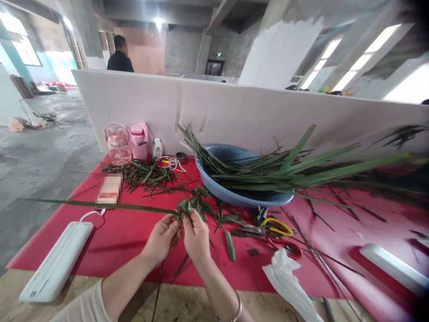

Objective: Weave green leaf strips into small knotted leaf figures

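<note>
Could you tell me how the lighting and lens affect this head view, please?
Head view: the windows blow out to white; wide-angle distortion bends the white partition; the long leaves smear toward the right edge; both hands stay sharp.

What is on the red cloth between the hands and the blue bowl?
In the head view, loose green leaf scraps lie on the red cloth between the hands' woven leaf piece and the blue bowl.

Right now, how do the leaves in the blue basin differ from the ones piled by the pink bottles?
The basin leaves are long, whole blades jutting past the blue basin rim; the leaf pile is short cut scraps. The basin leaves run roughly parallel, while the pile lies scattered flat on the red cloth. Both are green.
</note>
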### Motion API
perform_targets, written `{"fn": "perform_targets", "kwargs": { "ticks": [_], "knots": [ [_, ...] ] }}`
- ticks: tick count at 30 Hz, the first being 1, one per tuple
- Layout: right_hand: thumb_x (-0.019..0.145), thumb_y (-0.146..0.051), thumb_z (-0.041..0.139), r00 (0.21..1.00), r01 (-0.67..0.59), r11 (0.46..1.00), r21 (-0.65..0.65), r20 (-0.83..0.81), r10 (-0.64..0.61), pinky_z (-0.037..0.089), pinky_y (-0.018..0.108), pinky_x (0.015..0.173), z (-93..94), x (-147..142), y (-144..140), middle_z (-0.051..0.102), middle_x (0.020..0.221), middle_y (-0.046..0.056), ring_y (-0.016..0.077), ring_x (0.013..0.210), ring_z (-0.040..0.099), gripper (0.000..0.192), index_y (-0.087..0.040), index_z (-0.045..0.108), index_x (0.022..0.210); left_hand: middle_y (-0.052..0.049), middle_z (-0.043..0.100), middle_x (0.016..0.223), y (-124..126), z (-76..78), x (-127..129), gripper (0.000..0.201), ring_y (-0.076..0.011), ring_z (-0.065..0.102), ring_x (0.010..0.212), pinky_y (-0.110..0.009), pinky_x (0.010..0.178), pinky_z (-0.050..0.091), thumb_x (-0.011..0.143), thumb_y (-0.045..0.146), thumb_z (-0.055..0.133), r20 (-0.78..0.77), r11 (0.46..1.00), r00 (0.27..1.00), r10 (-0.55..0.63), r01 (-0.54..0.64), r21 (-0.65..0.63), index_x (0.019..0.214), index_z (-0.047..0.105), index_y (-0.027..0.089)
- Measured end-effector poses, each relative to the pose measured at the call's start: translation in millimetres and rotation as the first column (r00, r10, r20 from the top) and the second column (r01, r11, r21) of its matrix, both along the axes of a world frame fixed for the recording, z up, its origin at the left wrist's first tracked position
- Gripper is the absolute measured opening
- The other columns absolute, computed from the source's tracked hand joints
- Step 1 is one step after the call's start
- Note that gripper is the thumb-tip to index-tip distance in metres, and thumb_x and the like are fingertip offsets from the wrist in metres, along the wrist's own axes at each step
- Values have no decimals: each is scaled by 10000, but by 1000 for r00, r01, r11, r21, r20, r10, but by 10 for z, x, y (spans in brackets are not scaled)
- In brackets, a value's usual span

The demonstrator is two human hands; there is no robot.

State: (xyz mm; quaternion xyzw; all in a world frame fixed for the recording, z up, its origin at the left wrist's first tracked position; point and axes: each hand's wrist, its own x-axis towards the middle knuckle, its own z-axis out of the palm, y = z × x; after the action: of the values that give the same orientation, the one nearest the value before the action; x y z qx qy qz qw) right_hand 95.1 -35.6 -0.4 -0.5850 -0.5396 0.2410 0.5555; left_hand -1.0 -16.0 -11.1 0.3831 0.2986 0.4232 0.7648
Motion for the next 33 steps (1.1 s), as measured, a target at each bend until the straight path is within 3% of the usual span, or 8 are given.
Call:
{"fn": "perform_targets", "kwargs": {
  "ticks": [7,12,16,19,23,28,31,33],
  "knots": [
    [846,-237,386,949,-208,974,85,258,180,467,257,707,75,56,-15,640,818,57,170,795,603,326,-185,511,1142,79,449,484,37,127,-101,475,-29,326,389,-155,395,229,698,392,593,29,986,990,137,-139,92,1089,444,168],
    [852,-210,352,864,-313,946,-83,389,320,459,239,667,94,143,-36,652,911,70,159,745,623,456,-195,320,1307,73,438,487,96,133,-156,474,-34,317,394,-169,398,237,713,395,573,7,979,988,155,-155,132,1109,476,153],
    [837,-193,346,746,-256,930,-263,558,363,424,244,561,124,192,-55,664,731,64,180,610,613,530,-173,212,1350,57,459,500,158,172,-225,383,-33,318,403,-175,403,238,712,370,583,-14,969,980,199,-195,152,1017,529,145],
    [825,-190,362,705,-286,899,-331,563,431,408,239,572,120,198,-52,659,751,69,178,634,608,495,-178,292,1315,56,457,508,195,202,-266,316,-26,318,401,-173,400,223,702,359,596,10,957,968,252,-251,144,934,547,149],
    [782,-127,373,769,-383,874,-298,421,481,406,236,651,94,173,-28,636,807,53,156,723,585,314,-189,536,1044,54,454,506,198,202,-262,302,-21,310,395,-173,395,210,685,370,609,8,959,968,251,-249,133,883,559,148],
    [658,-50,420,904,-419,895,-154,21,427,408,263,772,48,38,17,599,911,40,148,845,544,414,-187,517,1036,54,465,518,165,179,-228,315,-23,305,398,-171,402,222,690,399,596,-20,966,977,210,-205,156,895,556,163],
    [723,-137,412,881,-417,904,-92,-287,377,440,240,650,25,-46,49,583,786,18,118,674,541,329,-176,512,1034,48,471,523,131,190,-214,338,-38,346,425,-173,420,258,679,410,602,-52,974,982,183,-174,147,897,551,157],
    [765,-228,421,883,-364,924,-114,-358,304,413,214,514,24,-69,60,536,636,-8,94,513,474,213,-158,552,918,51,472,522,108,207,-205,382,-45,355,432,-172,421,262,684,411,595,-65,975,983,170,-158,156,966,527,163]
  ]
}}
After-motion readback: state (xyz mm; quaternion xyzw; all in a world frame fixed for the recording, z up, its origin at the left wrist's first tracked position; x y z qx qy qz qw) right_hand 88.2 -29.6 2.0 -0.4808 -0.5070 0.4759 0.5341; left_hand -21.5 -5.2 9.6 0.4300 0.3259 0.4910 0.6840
